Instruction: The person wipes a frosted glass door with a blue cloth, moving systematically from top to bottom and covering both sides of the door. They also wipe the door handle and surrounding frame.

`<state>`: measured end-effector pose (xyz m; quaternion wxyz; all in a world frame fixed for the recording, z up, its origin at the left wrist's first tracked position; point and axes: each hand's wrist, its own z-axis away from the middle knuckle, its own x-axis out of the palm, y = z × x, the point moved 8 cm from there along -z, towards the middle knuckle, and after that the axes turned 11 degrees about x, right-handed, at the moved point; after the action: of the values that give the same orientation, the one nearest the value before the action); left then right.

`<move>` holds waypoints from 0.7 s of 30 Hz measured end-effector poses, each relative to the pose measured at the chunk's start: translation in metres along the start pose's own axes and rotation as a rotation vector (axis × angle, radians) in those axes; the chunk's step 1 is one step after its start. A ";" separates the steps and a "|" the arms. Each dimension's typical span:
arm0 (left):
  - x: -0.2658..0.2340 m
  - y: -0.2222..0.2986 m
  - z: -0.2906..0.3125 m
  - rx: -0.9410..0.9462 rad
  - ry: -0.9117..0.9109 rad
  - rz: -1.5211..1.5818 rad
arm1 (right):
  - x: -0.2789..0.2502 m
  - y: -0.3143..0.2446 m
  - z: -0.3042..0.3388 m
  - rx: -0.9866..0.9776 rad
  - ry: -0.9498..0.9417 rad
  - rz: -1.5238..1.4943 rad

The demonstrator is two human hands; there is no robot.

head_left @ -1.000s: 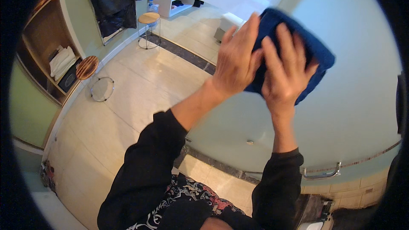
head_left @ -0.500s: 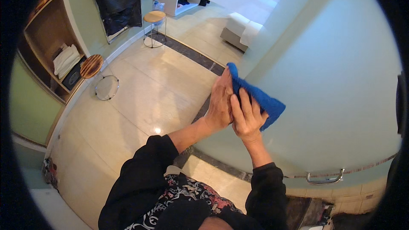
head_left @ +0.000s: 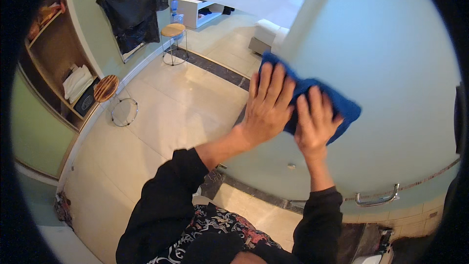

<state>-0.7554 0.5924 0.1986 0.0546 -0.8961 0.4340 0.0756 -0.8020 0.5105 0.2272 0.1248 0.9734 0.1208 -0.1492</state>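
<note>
A blue cloth (head_left: 349,111) lies spread against a large pale, smooth panel (head_left: 395,93) in front of me on the right. My left hand (head_left: 267,110) rests flat over the cloth's left part, its fingers stretched out and parted. Beside it, my right hand (head_left: 315,126) has bent fingers over the cloth's middle and right part, where the fabric bunches; its thumb is hidden. Both forearms are in black sleeves.
A chrome handle (head_left: 377,197) sits low on the panel. Two round stools with wooden seats, one striped (head_left: 106,88) and one plain (head_left: 173,30), stand on the tiled floor. Shelves (head_left: 73,63) hold folded white fabric. Black plastic sheeting (head_left: 134,10) hangs on the wall.
Both hands and the blue cloth have moved to the right across the panel. My left hand has turned from edge-on to flat, and the cloth is spread wider.
</note>
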 end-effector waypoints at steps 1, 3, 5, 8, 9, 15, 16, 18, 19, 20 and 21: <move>0.000 0.001 -0.019 0.024 -0.016 -0.057 | -0.004 0.006 -0.012 0.019 0.036 0.018; -0.001 0.007 -0.059 0.132 -0.010 -0.104 | -0.021 0.018 -0.041 0.041 0.126 0.058; -0.005 0.020 -0.100 0.184 0.056 -0.069 | -0.042 0.035 -0.065 0.050 0.220 0.050; -0.003 0.030 -0.120 0.202 0.121 -0.111 | -0.052 0.050 -0.077 0.088 0.251 0.176; -0.004 0.030 -0.120 0.196 0.126 -0.121 | -0.052 0.049 -0.075 0.092 0.231 0.168; 0.019 0.040 -0.044 0.106 0.045 -0.131 | -0.026 0.040 -0.001 0.128 0.098 0.112; 0.027 0.043 -0.019 0.100 0.010 -0.113 | -0.020 0.037 0.020 0.119 0.060 0.144; 0.041 0.050 0.031 0.090 -0.068 -0.075 | -0.012 0.030 0.057 0.089 -0.023 0.129; 0.046 0.053 0.050 0.086 -0.117 -0.061 | -0.009 0.027 0.073 0.078 -0.062 0.094; 0.049 0.057 0.062 0.093 -0.088 -0.066 | 0.003 0.035 0.104 0.085 -0.168 0.018; 0.053 0.060 0.073 0.096 -0.068 -0.071 | 0.002 0.035 0.114 0.040 -0.127 -0.009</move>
<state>-0.7766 0.5266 0.1154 0.1148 -0.9043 0.4028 0.0830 -0.8200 0.4458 0.1281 0.1121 0.9638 0.1142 -0.2135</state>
